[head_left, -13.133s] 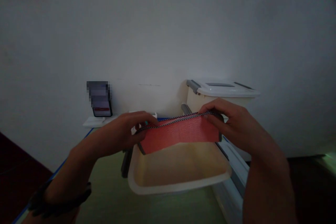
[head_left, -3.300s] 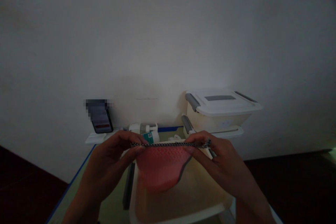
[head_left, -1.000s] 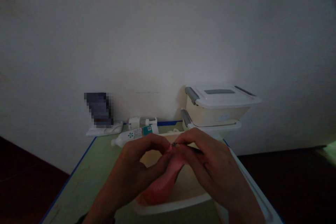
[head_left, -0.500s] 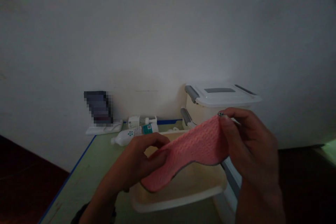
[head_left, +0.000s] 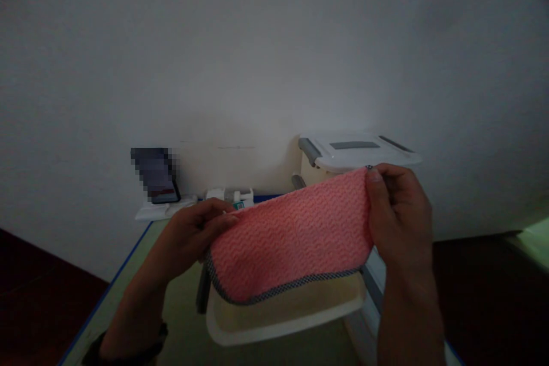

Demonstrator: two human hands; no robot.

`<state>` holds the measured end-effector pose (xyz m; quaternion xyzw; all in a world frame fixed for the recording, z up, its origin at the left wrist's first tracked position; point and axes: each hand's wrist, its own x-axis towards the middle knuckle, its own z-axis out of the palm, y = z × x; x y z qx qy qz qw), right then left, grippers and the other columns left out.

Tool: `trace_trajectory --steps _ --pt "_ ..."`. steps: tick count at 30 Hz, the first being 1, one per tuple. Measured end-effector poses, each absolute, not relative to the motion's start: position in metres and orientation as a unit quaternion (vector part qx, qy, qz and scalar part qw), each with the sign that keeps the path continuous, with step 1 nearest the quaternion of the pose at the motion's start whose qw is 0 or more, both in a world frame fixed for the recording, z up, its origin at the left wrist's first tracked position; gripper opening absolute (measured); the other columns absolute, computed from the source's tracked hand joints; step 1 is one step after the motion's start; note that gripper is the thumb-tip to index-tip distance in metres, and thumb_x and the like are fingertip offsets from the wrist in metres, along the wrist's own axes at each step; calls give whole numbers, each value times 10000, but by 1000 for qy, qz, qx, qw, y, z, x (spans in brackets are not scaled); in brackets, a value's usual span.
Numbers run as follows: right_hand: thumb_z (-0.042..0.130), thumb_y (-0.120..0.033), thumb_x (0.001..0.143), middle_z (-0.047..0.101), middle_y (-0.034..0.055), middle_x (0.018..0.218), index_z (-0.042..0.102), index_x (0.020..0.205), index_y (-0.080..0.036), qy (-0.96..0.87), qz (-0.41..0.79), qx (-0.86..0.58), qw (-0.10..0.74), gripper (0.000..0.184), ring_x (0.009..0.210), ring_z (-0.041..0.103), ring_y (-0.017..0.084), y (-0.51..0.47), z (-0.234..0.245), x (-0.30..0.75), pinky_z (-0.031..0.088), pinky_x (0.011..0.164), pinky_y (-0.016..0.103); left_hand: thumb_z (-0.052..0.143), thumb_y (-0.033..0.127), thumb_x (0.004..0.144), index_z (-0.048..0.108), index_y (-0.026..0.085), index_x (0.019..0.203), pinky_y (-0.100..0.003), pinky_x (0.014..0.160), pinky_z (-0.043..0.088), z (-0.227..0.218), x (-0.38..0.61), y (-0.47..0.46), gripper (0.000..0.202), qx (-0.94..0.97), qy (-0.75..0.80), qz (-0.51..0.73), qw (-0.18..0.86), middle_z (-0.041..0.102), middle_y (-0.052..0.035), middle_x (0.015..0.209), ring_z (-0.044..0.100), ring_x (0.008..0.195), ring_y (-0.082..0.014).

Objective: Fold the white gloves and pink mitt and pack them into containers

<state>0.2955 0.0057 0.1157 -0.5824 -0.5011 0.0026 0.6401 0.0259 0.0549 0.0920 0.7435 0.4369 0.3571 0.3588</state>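
A pink textured cleaning cloth (head_left: 291, 234) with a dark checked border is stretched between my two hands. My left hand (head_left: 199, 234) pinches its left end near the upper edge. At the upper right corner, my right hand (head_left: 398, 211) grips it between thumb and fingers. The cloth hangs folded over, its lower edge sloping up to the right. Directly beneath it stands a cream plastic basin (head_left: 283, 329), whose far side the cloth hides.
Behind the cloth are a lidded storage box (head_left: 355, 151) with grey handles and a pump bottle (head_left: 235, 195). A second bottle (head_left: 245, 204) is mostly hidden. A pixelated screen on a white stand (head_left: 158, 209) is at the green table's (head_left: 141, 269) back left. A wall rises behind.
My hands have drawn apart, the left moving left and up, the right slightly up. The cloth is now pulled wider and flatter, covering more of the basin and the white bottle.
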Motion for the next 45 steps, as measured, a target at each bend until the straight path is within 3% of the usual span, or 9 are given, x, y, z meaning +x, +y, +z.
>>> trace_trajectory --steps 3,8,17,20,23,25,30,38,45 --pt "496 -378 838 499 -25 599 504 873 -212 -498 36 -590 635 169 489 466 109 7 114 297 355 413 233 630 392 696 541 191 682 -156 317 223 88 21 58 220 655 454 415 439 392 90 429 305 328 -47" --pt "496 -447 824 378 -71 470 487 888 -244 -475 127 -576 653 213 360 327 96 8 110 294 218 312 223 548 443 749 496 191 631 -193 440 357 84 28 63 283 595 410 499 479 459 45 550 412 476 -82" --pt "485 -446 834 471 -46 620 489 896 -261 -450 272 -500 688 195 492 440 95 13 106 269 360 424 196 410 460 830 484 197 645 -212 443 360 83 36 63 330 593 538 481 357 469 43 560 439 514 -110" --pt "495 -450 827 458 -49 628 485 886 -263 -437 282 -485 703 196 493 428 90 15 105 267 358 422 188 536 460 747 490 211 780 -191 387 336 82 28 65 256 619 476 447 437 451 66 533 414 434 -88" --pt "482 -437 837 472 -41 651 471 879 -260 -434 275 -470 717 182 508 442 94 16 105 268 375 434 194 707 372 585 447 252 1027 -186 389 370 83 22 63 527 616 381 404 559 520 65 572 468 428 -96" --pt "475 -428 842 487 -34 665 468 877 -259 -433 260 -471 723 173 512 450 96 15 105 269 384 440 200 748 298 537 484 251 989 -187 429 410 85 19 61 526 620 365 393 573 554 53 612 511 477 -104" --pt "501 -433 826 361 -64 515 478 893 -274 -458 246 -492 699 173 396 355 98 9 110 267 281 348 213 690 322 659 595 185 673 -184 509 437 89 11 66 168 739 431 324 403 566 38 582 542 552 -112" --pt "460 -300 871 427 -71 535 501 895 -234 -638 233 -466 567 82 433 395 77 4 108 252 283 397 201 623 406 738 545 286 1134 -339 876 433 92 20 56 421 832 436 239 245 615 -31 1145 570 1031 -225" --pt "479 -283 869 646 -22 737 543 916 -217 -757 210 -430 444 104 657 595 99 3 106 241 420 585 215 632 307 746 598 263 1005 -248 782 476 100 48 34 265 849 353 304 250 684 9 963 626 876 -167"
